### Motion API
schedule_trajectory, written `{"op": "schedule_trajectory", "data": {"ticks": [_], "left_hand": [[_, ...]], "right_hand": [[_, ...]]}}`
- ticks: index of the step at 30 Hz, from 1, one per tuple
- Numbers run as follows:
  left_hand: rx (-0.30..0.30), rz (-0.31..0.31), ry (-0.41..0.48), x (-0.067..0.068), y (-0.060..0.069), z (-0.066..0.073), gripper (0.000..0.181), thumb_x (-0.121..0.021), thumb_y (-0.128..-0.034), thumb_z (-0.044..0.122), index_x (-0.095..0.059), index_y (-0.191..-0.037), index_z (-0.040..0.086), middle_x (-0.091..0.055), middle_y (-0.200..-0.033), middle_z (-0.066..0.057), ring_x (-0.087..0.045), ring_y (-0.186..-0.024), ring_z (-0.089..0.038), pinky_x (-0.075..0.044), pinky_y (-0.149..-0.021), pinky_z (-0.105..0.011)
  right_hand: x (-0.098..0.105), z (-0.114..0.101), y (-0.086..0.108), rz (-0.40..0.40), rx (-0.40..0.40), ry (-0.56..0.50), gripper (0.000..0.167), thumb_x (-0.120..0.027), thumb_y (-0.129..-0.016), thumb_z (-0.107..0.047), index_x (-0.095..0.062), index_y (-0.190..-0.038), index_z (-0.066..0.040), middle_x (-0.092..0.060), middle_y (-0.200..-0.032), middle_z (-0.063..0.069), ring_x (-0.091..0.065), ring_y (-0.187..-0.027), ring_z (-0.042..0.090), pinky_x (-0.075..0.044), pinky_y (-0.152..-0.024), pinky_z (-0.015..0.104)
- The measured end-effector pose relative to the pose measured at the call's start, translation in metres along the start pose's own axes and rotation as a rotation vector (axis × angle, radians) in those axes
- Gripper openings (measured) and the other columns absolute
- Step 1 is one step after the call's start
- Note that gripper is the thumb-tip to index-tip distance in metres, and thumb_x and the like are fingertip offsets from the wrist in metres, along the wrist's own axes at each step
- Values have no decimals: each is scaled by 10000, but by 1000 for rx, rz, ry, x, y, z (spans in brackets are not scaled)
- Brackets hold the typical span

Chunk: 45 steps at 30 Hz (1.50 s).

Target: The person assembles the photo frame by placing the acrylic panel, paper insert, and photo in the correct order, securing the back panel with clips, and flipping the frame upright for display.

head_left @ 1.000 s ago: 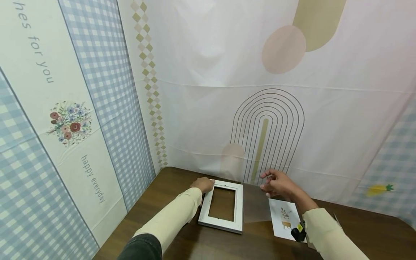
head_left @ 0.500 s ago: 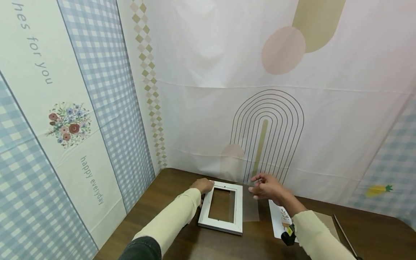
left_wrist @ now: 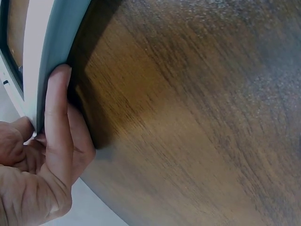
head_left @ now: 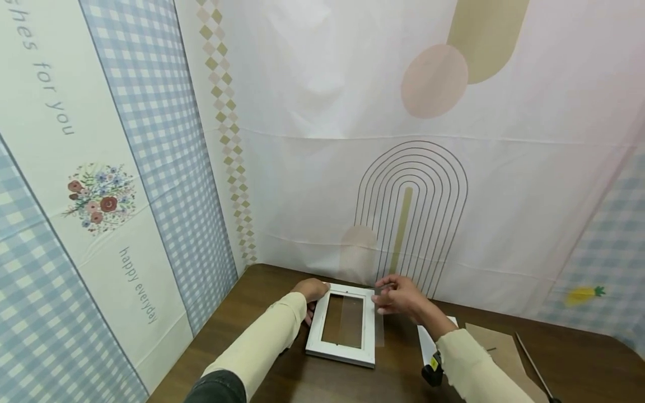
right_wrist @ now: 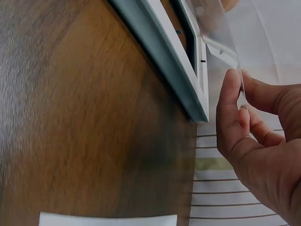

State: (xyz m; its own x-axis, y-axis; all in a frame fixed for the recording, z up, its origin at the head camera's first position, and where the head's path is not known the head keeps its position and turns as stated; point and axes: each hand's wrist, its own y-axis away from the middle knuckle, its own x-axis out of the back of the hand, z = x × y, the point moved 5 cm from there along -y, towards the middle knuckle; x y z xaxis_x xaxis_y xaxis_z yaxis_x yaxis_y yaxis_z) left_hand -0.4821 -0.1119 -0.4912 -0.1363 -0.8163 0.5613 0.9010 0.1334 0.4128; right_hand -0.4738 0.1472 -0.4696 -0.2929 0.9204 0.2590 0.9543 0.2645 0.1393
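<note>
A white rectangular frame lies on the brown wood-grain tabletop, a thin transparent sheet over its right side. At its far corners, the left hand's grip pinches the frame, the right hand's the sheet.

right hand: moved left | clear sheet: now over more of opening in white frame
</note>
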Motion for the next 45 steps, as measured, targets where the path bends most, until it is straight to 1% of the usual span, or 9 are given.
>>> {"op": "schedule_trajectory", "data": {"ticks": [5, 10, 15, 20, 26, 30, 34, 38, 45], "left_hand": [[-8, -9, -1, 2, 2, 3, 537, -573, -1154, 410, -685, -1174, -115, -593, -947, -302, -731, -881, -501, -730, -885, -671], [-14, -9, 8, 3, 1, 7, 526, -582, -1153, 399, -688, -1233, -111, -594, -964, -307, -757, -932, -540, -729, -884, -674], [-20, -10, 13, 2, 1, 8, 520, -582, -1152, 393, -686, -1255, -107, -594, -973, -311, -765, -958, -557, -729, -884, -673], [-26, -11, 14, 0, -1, 7, 510, -585, -1151, 391, -689, -1237, -101, -586, -957, -302, -772, -948, -562, -732, -878, -668], [-19, -9, 30, 0, -2, 4, 509, -595, -1152, 389, -686, -1226, -106, -580, -955, -298, -768, -953, -573, -728, -880, -678], [-24, -10, 28, 0, -2, 4, 505, -594, -1152, 392, -689, -1187, -103, -579, -945, -294, -762, -932, -553, -728, -871, -682], [-23, -10, 19, 0, -1, 5, 515, -588, -1156, 404, -688, -1150, -102, -582, -941, -287, -763, -930, -544, -731, -863, -678], [-6, -4, 26, 1, 0, 3, 526, -590, -1158, 404, -681, -1165, -114, -584, -958, -294, -766, -951, -558, -730, -870, -678], [14, 9, 14, 0, -1, -1, 547, -591, -1158, 415, -676, -1155, -126, -593, -970, -300, -752, -935, -530, -731, -879, -669]], "right_hand": [[-3, 0, -3, 14, -10, -9, 518, -810, -971, 14, -575, -1421, 117, -606, -1111, 126, -729, -913, 191, -735, -743, 314], [-2, -2, -4, 24, -19, -26, 497, -803, -986, 1, -586, -1418, 119, -648, -1071, 114, -723, -898, 192, -730, -733, 310], [-2, -3, -4, 35, -23, -31, 477, -797, -987, 1, -603, -1408, 116, -668, -1053, 109, -729, -876, 184, -719, -714, 300], [-2, -1, -4, 55, -36, -29, 457, -798, -982, 5, -624, -1391, 113, -707, -1030, 105, -732, -849, 178, -710, -689, 287], [-9, 3, -8, 63, -38, -71, 487, -804, -994, -12, -620, -1427, 115, -742, -1036, 101, -766, -871, 160, -726, -722, 288], [-14, 4, -10, 72, -41, -98, 489, -798, -994, 3, -616, -1434, 114, -746, -1046, 105, -765, -858, 152, -721, -716, 280], [-18, 4, -11, 84, -30, -107, 486, -789, -975, 40, -613, -1420, 125, -744, -1036, 117, -755, -833, 150, -717, -695, 279], [-23, 6, -11, 85, -11, -105, 497, -801, -954, 52, -622, -1412, 130, -755, -1043, 133, -756, -826, 159, -723, -694, 288], [-33, 10, -12, 72, 24, -74, 485, -824, -970, 37, -636, -1403, 148, -770, -1027, 124, -764, -830, 142, -736, -703, 313]]}}
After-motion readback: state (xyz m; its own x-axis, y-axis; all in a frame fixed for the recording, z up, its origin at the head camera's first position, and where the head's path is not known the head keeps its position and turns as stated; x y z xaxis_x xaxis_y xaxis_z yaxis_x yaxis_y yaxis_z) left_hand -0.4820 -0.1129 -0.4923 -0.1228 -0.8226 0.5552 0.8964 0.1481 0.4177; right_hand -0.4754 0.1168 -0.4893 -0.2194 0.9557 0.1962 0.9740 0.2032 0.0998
